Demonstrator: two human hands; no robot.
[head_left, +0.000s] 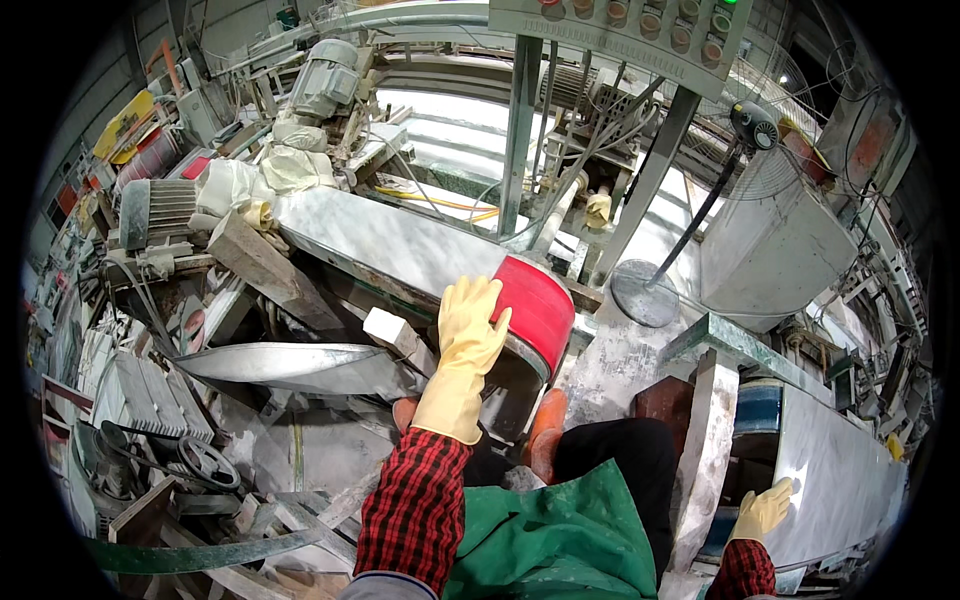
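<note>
My left hand (465, 335), in a yellow rubber glove, lies with fingers stretched out at the end of a long white, grey-veined stone slab (400, 235). Its thumb side reaches the red curved end (535, 310) of the conveyor under the slab. Over at the lower right, my right hand (765, 510), gloved alike, has its fingers extended onto the near edge of another grey-white slab (840, 470). That slab lies beside a blue curved conveyor end (757, 408). Neither hand is closed around anything; the right palm's underside is hidden.
A control panel with buttons (630, 30) stands on metal posts ahead. Beyond the red end are a fan on a round base (645, 292) and a big grey tub (775, 250). A stone beam (708, 450) stands by my right leg. Motors (327, 78) and stone offcuts crowd the left.
</note>
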